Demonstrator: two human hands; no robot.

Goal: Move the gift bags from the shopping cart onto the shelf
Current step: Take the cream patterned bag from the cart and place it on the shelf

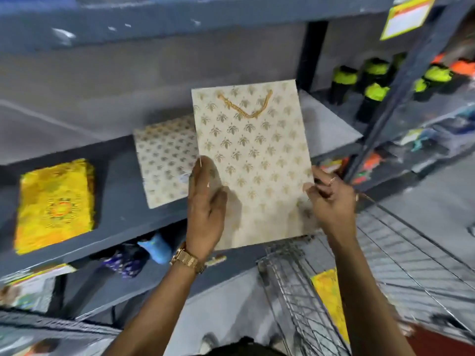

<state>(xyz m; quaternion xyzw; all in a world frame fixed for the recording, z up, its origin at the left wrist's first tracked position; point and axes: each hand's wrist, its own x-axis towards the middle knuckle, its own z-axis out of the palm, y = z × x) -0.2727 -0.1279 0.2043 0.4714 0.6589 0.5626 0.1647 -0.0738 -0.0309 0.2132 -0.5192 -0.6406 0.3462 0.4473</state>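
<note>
Item in hand: one cream gift bag with gold leaf print and a gold cord handle, folded flat, held upright in the air between cart and shelf.

Left hand: fingers grasping the bag's lower left edge, palm flat against its face. Right hand: fingers pinching the lower right edge.

Shelf: grey board carrying a stack of matching cream bags, lying flat just behind the held bag, and well to its left a stack of yellow bags.

Shopping cart: wire basket at lower right; one yellow bag shows inside.

Step, as judged: carrying stage, the bag out of the cart and not yet set down.

Next move calls for: tipping the bag flat and lowering it squarely onto the cream stack, edges aligned, handle tucked, then letting go with both hands.
</note>
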